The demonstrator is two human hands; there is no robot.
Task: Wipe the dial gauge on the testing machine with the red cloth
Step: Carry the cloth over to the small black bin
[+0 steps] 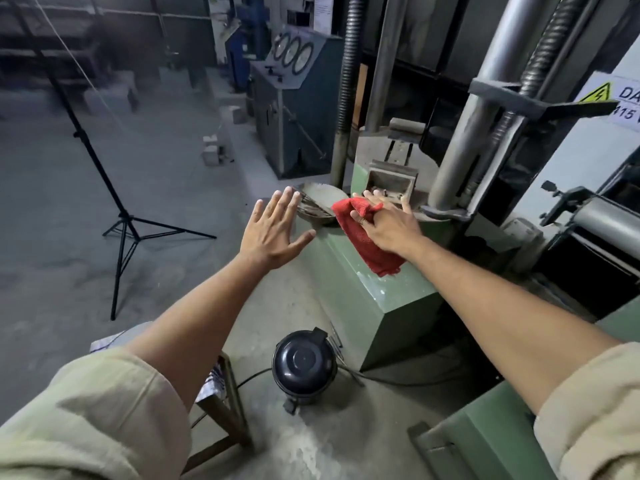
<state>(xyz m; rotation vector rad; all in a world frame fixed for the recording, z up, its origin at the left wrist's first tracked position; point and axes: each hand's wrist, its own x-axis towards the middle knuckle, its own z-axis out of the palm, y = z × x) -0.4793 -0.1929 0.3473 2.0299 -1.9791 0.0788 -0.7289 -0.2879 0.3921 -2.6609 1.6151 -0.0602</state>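
The red cloth (pixel 363 237) lies on the green base of the testing machine (pixel 374 299). My right hand (pixel 388 220) rests on it, fingers curled into the cloth's upper edge. My left hand (pixel 273 226) hovers open, fingers spread, just left of the base near a shallow metal pan (pixel 318 199). Round dial gauges (pixel 294 51) sit on the sloped top of a grey-green cabinet farther back, well beyond both hands.
Tall steel columns and threaded screws (pixel 478 133) rise from the machine to the right. A black tripod stand (pixel 121 216) stands on the floor at left. A black round canister (pixel 304 365) and a wooden stool (pixel 221 403) sit near my feet. A danger sign (pixel 616 95) hangs at right.
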